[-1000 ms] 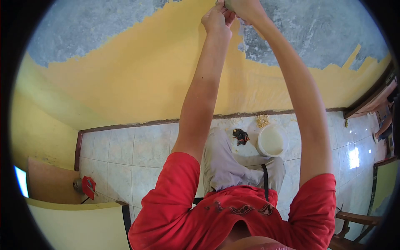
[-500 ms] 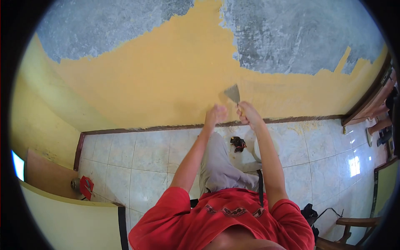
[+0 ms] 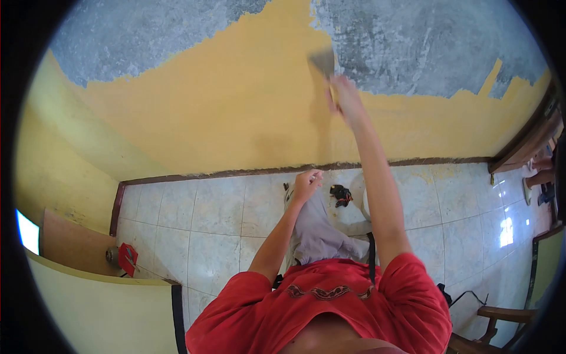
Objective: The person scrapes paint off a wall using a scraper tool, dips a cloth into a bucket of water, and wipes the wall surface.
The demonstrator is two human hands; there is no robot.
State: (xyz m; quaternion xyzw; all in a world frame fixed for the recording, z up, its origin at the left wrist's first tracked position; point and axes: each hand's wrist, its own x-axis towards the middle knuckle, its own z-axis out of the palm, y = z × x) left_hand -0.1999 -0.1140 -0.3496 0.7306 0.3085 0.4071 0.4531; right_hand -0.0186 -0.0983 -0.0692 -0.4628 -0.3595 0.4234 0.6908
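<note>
My right hand (image 3: 346,101) grips the handle of a putty knife (image 3: 323,61), raised in front of the wall. Its wide metal blade points up at the yellow paint (image 3: 236,100), close to the edge of the bared grey patch (image 3: 401,47). Both hand and blade are smeared by motion, so whether the blade touches the wall is unclear. Lower down, my left hand (image 3: 308,184) hangs over my knee with its fingers curled in, and nothing shows in it.
On the tiled floor (image 3: 215,212) lies a dark crumpled bundle (image 3: 341,195), with a pale round thing (image 3: 367,203) partly behind my right forearm. A red object (image 3: 127,259) is at the left, a wooden chair (image 3: 501,315) at lower right. Another person's leg (image 3: 537,179) shows far right.
My right hand has swung the putty knife up the wall from near the baseboard to the grey patch's edge. My left hand has dropped towards my knee, away from the right.
</note>
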